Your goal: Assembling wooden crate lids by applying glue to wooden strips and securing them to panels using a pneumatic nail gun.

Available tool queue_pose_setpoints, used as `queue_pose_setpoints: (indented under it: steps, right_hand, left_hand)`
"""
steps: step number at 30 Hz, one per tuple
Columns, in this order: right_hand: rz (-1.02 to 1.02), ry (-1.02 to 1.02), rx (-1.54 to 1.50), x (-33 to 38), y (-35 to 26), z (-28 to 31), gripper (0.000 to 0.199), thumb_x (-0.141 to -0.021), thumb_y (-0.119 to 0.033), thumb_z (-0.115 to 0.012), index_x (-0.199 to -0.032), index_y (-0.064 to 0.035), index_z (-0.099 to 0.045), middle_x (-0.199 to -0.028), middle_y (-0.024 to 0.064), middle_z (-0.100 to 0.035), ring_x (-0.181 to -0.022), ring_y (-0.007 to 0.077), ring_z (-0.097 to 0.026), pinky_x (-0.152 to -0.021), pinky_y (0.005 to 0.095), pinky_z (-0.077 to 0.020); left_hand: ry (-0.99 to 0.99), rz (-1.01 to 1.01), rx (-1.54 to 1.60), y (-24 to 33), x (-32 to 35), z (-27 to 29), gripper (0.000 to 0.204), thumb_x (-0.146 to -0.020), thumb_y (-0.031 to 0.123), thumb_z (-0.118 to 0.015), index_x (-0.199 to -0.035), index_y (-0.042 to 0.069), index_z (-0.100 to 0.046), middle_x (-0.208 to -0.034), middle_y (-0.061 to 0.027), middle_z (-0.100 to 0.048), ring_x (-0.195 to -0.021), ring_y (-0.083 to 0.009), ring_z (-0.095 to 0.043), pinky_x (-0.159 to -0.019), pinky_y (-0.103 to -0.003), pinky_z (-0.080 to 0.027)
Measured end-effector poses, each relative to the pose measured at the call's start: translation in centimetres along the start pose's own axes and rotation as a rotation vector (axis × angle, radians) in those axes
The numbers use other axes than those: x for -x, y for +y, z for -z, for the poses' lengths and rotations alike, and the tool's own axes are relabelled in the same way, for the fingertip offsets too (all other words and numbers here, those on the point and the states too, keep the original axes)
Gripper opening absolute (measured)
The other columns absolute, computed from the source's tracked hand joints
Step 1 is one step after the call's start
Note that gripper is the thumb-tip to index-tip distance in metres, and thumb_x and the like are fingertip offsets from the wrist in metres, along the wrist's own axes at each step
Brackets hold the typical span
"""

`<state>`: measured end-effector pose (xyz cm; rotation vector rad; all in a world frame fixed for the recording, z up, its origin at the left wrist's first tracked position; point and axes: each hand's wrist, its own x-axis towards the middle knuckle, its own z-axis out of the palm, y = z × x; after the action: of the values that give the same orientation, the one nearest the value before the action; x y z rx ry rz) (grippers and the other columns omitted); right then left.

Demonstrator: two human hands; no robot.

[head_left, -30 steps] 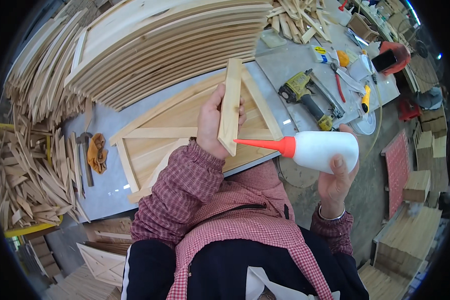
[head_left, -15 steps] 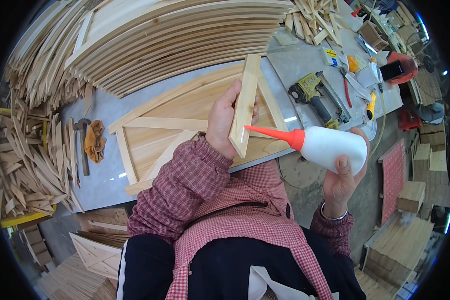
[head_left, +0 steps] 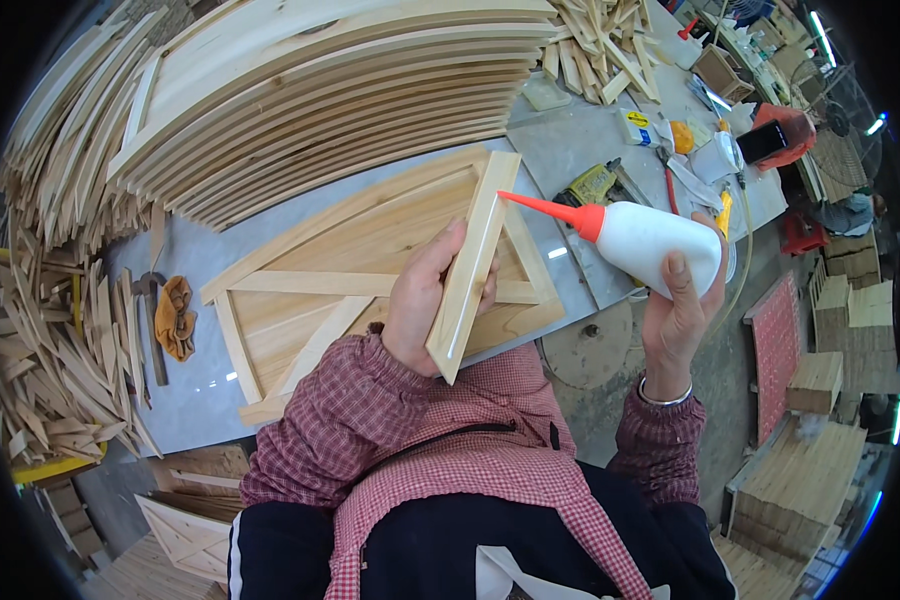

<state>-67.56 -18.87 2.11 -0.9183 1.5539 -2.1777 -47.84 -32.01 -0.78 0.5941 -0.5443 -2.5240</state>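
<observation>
My left hand (head_left: pixel 422 300) grips a short pale wooden slat (head_left: pixel 473 266), held tilted above the bench with a thin shiny line running along its upper face. My right hand (head_left: pixel 678 312) holds a white glue bottle (head_left: pixel 655 246) on its side. The bottle's orange nozzle (head_left: pixel 548 210) points left and its tip sits at the slat's far end. Beneath both lies a wooden frame panel (head_left: pixel 320 290) with cross pieces, flat on the grey bench (head_left: pixel 200 370).
A tall stack of curved wooden panels (head_left: pixel 320 100) fills the back. Loose wood strips (head_left: pixel 50 350) pile at the left, beside a hammer (head_left: pixel 150 320) and an orange glove (head_left: pixel 175 315). Tools, a power drill (head_left: pixel 595 185) and small containers crowd the right end. Wood stacks (head_left: pixel 800 490) stand on the floor.
The bottle has travelled up along the slat: its nozzle was near the slat's lower middle and now reaches the far end. My left hand has tilted the slat slightly.
</observation>
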Motion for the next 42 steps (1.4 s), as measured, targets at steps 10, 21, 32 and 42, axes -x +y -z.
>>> queue_pose_setpoints:
  steps: [10,21,32,42]
  right_hand:
    - [-0.045,0.09,-0.052,-4.5,2.4,0.3,0.048,-0.085,-0.014,-0.068,-0.124,-0.0014,-0.044,-0.111,0.0084,-0.052,-0.102,0.0183,-0.055,-0.089,0.0347,-0.046]
    - [-0.375,0.155,-0.24,-17.7,11.6,1.3,0.045,-0.092,-0.034,-0.056,-0.121,-0.0007,-0.047,-0.116,0.0142,-0.052,-0.103,0.0256,-0.055,-0.086,0.0412,-0.048]
    - [-0.419,0.122,0.677,-21.4,17.7,2.3,0.051,-0.087,-0.039,-0.06,-0.119,0.0009,-0.052,-0.112,0.0149,-0.058,-0.104,0.0233,-0.054,-0.088,0.0358,-0.0423]
    - [-0.035,-0.252,0.712,-11.5,10.6,-2.3,0.029,-0.086,-0.018,-0.063,-0.11,-0.0031,-0.059,-0.104,0.0097,-0.062,-0.096,0.0171,-0.058,-0.077,0.03,-0.047]
  left_hand:
    - [0.064,-0.046,-0.222,0.2,-0.3,-0.5,0.041,-0.099,0.038,-0.034,-0.098,0.003,-0.054,-0.073,-0.0035,-0.05,-0.058,-0.0119,-0.047,-0.048,-0.022,-0.037]
    - [0.26,-0.69,-1.545,2.4,-2.6,3.5,0.032,-0.086,0.012,-0.061,-0.116,-0.001,-0.057,-0.086,-0.0073,-0.048,-0.076,-0.0208,-0.049,-0.069,-0.029,-0.041]
    - [0.386,-0.775,-1.986,2.3,-5.8,6.1,0.031,-0.079,0.01,-0.065,-0.109,0.003,-0.061,-0.089,-0.0094,-0.049,-0.083,-0.0257,-0.048,-0.071,-0.038,-0.038]
    - [0.432,-0.767,-2.019,1.5,-7.2,6.6,0.028,-0.08,0.009,-0.064,-0.107,0.003,-0.061,-0.088,-0.0104,-0.05,-0.085,-0.0277,-0.049,-0.073,-0.038,-0.039]
